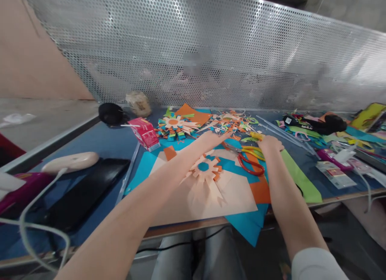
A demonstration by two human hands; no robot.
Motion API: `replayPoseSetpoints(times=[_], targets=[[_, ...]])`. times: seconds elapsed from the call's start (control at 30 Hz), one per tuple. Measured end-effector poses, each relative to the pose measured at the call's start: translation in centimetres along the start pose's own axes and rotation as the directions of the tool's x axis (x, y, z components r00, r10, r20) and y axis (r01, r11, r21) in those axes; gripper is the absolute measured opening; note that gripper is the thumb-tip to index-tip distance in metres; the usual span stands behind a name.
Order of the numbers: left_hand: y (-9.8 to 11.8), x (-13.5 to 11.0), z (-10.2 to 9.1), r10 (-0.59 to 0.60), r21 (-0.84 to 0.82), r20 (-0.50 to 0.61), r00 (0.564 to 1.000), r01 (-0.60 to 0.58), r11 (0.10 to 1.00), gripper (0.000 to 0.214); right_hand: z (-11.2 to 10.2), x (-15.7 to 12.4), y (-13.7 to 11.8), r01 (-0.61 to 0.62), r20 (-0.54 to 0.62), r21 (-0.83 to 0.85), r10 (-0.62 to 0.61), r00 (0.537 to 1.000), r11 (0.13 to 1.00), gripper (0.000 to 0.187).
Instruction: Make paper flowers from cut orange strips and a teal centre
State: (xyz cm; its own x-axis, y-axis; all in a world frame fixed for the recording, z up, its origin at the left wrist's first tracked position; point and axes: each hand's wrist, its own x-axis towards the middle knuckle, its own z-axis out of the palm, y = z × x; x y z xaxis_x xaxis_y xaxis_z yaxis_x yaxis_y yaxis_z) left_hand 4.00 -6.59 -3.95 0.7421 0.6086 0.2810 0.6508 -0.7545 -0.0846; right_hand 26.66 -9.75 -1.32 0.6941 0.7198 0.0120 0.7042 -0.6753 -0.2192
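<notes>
My left hand [214,137] reaches to the near edge of a heap of cut paper scraps [233,120], its fingers stretched towards them. My right hand [271,143] is closed beside a small yellow piece [255,135]; what it grips is hidden. Between my arms lies a layered paper rosette [203,166] with a blue centre, a notched peach and orange rim, and peach tails. It rests on a peach sheet [235,195]. Red-handled scissors [251,167] and a yellow-handled tool [255,152] lie just below my right hand.
Another rosette [173,122] lies at the back beside a pink carton [144,134]. Left are a black phone [87,193] and a corded pale device [70,162]. Green paper [301,179] lies right; blue paper [250,227] overhangs the front edge. A perforated metal panel [199,39] stands behind.
</notes>
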Motion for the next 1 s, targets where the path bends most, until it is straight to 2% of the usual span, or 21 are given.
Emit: replayPoseSetpoints(times=[0.1, 0.17, 0.27, 0.4, 0.47, 0.53, 0.63, 0.73, 0.8, 0.9, 1.0], targets=[[-0.5, -0.1, 0.7, 0.022, 0.205, 0.083, 0.996, -0.038, 0.978, 0.072, 0.0, 0.1, 0.1, 0.026, 0.046, -0.005, -0.026, 0.999, 1.000, 0.058], [-0.8, -0.4, 0.8, 0.017, 0.240, 0.080, 0.997, -0.036, 0.970, 0.072, 0.0, 0.1, 0.0, 0.029, 0.065, -0.001, -0.029, 0.997, 1.000, 0.064], [-0.8, -0.9, 0.3, -0.002, 0.297, 0.090, 0.996, -0.025, 0.955, 0.075, 0.1, 0.1, -0.1, 0.031, 0.079, 0.028, -0.033, 0.996, 0.999, 0.061], [-0.2, -1.1, -0.7, -0.071, 0.364, 0.153, 0.986, 0.011, 0.931, 0.076, -0.3, -0.1, 0.1, 0.049, 0.033, 0.073, -0.052, 0.998, 0.996, 0.062], [0.2, -1.2, -0.8, -0.112, 0.343, 0.153, 0.982, 0.054, 0.938, 0.074, -0.6, -0.4, 0.3, 0.085, -0.027, 0.104, -0.083, 0.996, 0.991, 0.069], [0.4, -1.2, -0.7, -0.153, 0.294, 0.112, 0.982, 0.114, 0.949, 0.073, -0.9, -0.7, 0.3, 0.132, -0.149, 0.161, -0.108, 0.983, 0.978, 0.074], [0.5, -1.2, -0.3, -0.173, 0.221, 0.112, 0.979, 0.145, 0.964, 0.071, -1.1, -1.2, 0.1, 0.236, -0.381, 0.245, -0.130, 0.915, 0.940, 0.071], [0.4, -1.0, 0.1, -0.130, 0.276, 0.192, 0.973, 0.073, 0.958, 0.072, -0.9, -1.7, -0.5, 0.333, -0.522, 0.275, -0.151, 0.839, 0.902, 0.060], [0.2, -1.0, 0.2, -0.110, 0.319, 0.195, 0.975, 0.043, 0.947, 0.072, -0.8, -2.1, -0.9, 0.376, -0.548, 0.290, -0.169, 0.819, 0.880, 0.054], [0.1, -0.9, 0.2, -0.069, 0.309, 0.168, 0.983, 0.014, 0.951, 0.068, -0.8, -2.7, -1.3, 0.425, -0.527, 0.292, -0.226, 0.819, 0.857, 0.051], [0.0, -1.1, -0.1, -0.078, 0.301, 0.163, 0.983, 0.026, 0.953, 0.061, -0.7, -3.2, -1.6, 0.469, -0.534, 0.283, -0.269, 0.802, 0.837, 0.049]])
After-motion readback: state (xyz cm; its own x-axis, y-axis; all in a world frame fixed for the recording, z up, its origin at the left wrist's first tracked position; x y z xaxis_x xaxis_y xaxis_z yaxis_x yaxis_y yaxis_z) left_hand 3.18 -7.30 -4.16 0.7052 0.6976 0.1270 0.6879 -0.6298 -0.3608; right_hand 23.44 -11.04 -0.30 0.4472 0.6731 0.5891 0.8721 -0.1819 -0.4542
